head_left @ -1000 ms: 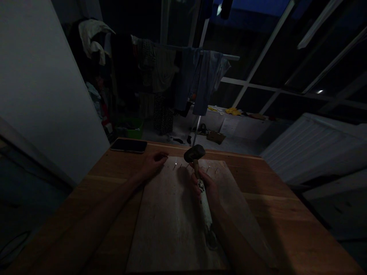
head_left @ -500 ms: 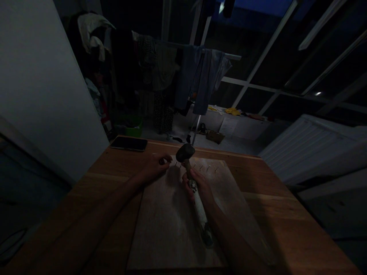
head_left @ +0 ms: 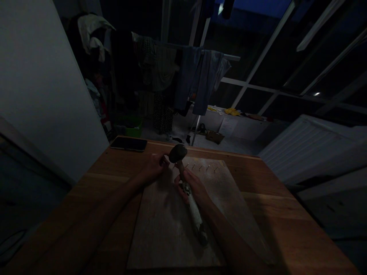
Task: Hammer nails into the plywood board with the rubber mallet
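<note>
Hammer [head_left: 194, 212] sits gripped in your right hand [head_left: 191, 188], handle running back toward you, head just right of your left hand [head_left: 155, 165], whose fingers are pinched shut at the far edge of the board [head_left: 169, 236]

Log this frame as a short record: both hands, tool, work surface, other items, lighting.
Right hand: closed around the hammer handle, close to the head
Left hand: at the far edge of the board, fingers curled beside the hammer head; a pinched nail cannot be made out
Surface: board flat on the wooden table, row of nails along its far edge
Other: phone at the table's far left; clothes on a rack behind
Lighting: very dim
</note>
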`<state>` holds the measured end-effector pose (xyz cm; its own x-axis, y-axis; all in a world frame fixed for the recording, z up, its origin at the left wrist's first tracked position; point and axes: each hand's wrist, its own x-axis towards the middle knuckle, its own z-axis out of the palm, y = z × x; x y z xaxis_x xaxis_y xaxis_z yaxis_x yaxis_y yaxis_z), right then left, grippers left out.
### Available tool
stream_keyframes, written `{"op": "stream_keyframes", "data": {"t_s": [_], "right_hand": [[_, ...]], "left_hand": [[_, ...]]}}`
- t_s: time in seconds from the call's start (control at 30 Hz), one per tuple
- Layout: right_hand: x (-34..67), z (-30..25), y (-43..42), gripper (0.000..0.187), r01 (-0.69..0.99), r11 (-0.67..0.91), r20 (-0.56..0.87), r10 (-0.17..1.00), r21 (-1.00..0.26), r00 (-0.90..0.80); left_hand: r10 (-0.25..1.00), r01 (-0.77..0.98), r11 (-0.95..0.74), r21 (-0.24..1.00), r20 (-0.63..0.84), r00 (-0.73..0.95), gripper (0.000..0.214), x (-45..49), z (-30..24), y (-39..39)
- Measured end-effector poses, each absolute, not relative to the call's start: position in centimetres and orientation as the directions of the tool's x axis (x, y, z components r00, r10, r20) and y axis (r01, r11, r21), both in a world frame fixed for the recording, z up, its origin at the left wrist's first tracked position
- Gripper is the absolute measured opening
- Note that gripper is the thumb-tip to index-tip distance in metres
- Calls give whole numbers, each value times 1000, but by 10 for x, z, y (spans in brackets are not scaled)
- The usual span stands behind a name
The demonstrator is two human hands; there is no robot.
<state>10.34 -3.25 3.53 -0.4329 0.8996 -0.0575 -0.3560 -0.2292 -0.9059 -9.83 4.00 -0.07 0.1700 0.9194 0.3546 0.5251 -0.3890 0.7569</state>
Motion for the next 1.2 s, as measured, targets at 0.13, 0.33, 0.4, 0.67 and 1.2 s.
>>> {"op": "stream_keyframes", "data": {"t_s": [0.13, 0.33, 0.4, 0.67, 1.2], "right_hand": [[103, 33, -33, 49, -278, -221, -60, 869, -935, -490], [104, 25, -27, 49, -260, -209, -58, 870, -943, -490], [106, 26, -26, 54, -284, -199, -51, 889, -938, -456], [135, 64, -52, 43, -444, -100, -81, 995, -891, -63], [159, 33, -88, 55, -160, -396, -375, 915, -904, -145]], "left_hand": [[922, 518, -384, 764, 346, 173, 29, -99, 2, 39], [908, 455, -418, 786, 373, 190, 24, -97, 0, 39], [906, 475, -422, 772, 376, 194, 32, -97, -1, 39], [865, 675, -417, 609, 494, 89, 32, -93, 4, 25], [908, 792, -348, 502, 389, 153, 29, -122, 18, -103]]}}
